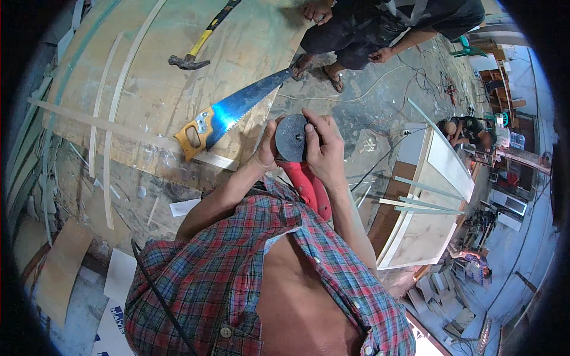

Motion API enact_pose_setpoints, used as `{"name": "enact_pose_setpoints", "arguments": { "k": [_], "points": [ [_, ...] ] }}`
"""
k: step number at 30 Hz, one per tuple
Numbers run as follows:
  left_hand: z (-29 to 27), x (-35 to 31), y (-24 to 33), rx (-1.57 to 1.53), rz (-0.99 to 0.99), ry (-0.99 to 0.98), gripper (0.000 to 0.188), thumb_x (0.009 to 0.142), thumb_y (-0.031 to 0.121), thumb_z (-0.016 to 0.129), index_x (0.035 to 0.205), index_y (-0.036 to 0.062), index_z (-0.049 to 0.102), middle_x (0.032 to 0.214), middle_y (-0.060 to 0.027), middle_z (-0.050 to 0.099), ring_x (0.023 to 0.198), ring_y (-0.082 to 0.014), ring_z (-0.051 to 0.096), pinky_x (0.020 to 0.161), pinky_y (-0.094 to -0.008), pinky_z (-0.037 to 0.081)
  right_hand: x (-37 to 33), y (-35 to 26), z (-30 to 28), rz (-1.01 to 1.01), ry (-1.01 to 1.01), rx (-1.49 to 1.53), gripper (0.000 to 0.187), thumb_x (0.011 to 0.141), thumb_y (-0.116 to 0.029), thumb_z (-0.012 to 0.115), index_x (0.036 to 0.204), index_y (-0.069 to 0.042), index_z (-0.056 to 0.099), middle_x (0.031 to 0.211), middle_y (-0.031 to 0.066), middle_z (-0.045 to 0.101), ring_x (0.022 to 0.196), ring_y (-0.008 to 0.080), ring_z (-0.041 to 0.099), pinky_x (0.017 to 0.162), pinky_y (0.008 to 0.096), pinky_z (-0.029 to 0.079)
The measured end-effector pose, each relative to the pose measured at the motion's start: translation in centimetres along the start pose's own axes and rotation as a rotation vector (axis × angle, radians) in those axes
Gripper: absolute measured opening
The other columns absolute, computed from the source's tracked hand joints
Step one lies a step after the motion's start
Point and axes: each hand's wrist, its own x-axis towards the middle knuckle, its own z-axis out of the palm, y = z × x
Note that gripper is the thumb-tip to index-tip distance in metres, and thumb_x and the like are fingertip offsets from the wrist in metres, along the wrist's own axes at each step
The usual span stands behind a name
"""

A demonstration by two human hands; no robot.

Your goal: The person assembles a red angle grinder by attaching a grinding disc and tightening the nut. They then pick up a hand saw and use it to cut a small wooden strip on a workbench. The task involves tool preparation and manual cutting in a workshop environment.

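Observation:
In front of my chest, a round dark grey abrasive disc point(290, 140) faces up on the head of a red angle grinder point(301, 181). The grinder's body points back toward me between my forearms. My left hand point(267, 144) is closed at the disc's left edge, its fingertips partly hidden behind it. From the other side my right hand point(325, 146) grips the disc, thumb on its face near the centre. Just beyond my left hand, a handsaw point(228, 113) with a blue blade and yellow handle lies on the wooden tabletop point(148, 77).
A hammer point(199, 44) and several thin wood strips point(122, 83) lie on the tabletop. Past its far right corner another person point(380, 35) stands on the floor near a cable point(356, 94). A panelled wooden box point(418, 237) bearing strips stands to the right. Scrap boards point(65, 273) lie at left.

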Motion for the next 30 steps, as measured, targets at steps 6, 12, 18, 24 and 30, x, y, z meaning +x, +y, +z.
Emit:
{"name": "enact_pose_setpoints", "arguments": {
  "k": [6,12,18,24,30],
  "points": [
    [-0.3,-0.1,0.0,0.026,0.018,-0.02,0.078,0.09,0.073,0.05,0.131,0.0073,0.052,0.118,-0.0065,0.063,0.108,-0.0165,0.063,0.092,-0.035,0.054,-0.3,-0.1,0.1,-0.058,0.02,-0.047,0.029,0.095,-0.003,0.058,0.123,-0.003,0.065,0.094,0.0187,0.062,0.084,0.0304,0.063,0.076,0.0367,0.051],
    [-0.7,-0.1,-0.1,-0.018,-0.007,-0.029,0.077,0.091,0.073,0.049,0.133,0.0079,0.051,0.121,-0.0067,0.062,0.11,-0.0172,0.062,0.094,-0.0353,0.053,-0.5,-0.2,0.4,-0.031,0.049,-0.07,0.025,0.095,-0.004,0.06,0.119,-0.002,0.066,0.09,0.0165,0.062,0.08,0.0269,0.063,0.074,0.035,0.05],
    [-1.2,-0.1,-0.1,-0.045,-0.004,-0.032,0.077,0.092,0.073,0.046,0.135,0.0086,0.049,0.125,-0.0076,0.06,0.114,-0.0183,0.061,0.098,-0.0369,0.052,-0.6,-0.1,0.3,0.08,0.03,0.003,0.024,0.096,-0.011,0.064,0.118,-0.001,0.064,0.081,0.0101,0.062,0.071,0.016,0.058,0.069,0.0304,0.049],
    [-0.4,-0.3,0.8,-0.038,0.007,-0.072,0.078,0.092,0.073,0.045,0.136,0.0086,0.049,0.126,-0.0091,0.062,0.115,-0.0198,0.062,0.099,-0.0386,0.053,-0.8,1.3,0.2,0.204,-0.012,0.152,0.025,0.093,-0.016,0.069,0.114,-0.004,0.065,0.068,0.0047,0.057,0.061,0.0113,0.052,0.058,0.0285,0.044],
    [-0.5,-0.3,0.5,-0.063,0.008,-0.022,0.079,0.092,0.074,0.045,0.135,0.008,0.05,0.125,-0.0096,0.062,0.113,-0.0208,0.063,0.097,-0.0383,0.054,-1.1,1.3,0.2,0.255,0.001,0.253,0.022,0.092,-0.012,0.071,0.111,-0.001,0.065,0.063,-0.0016,0.053,0.06,0.006,0.047,0.055,0.0255,0.041]
  ]
}}
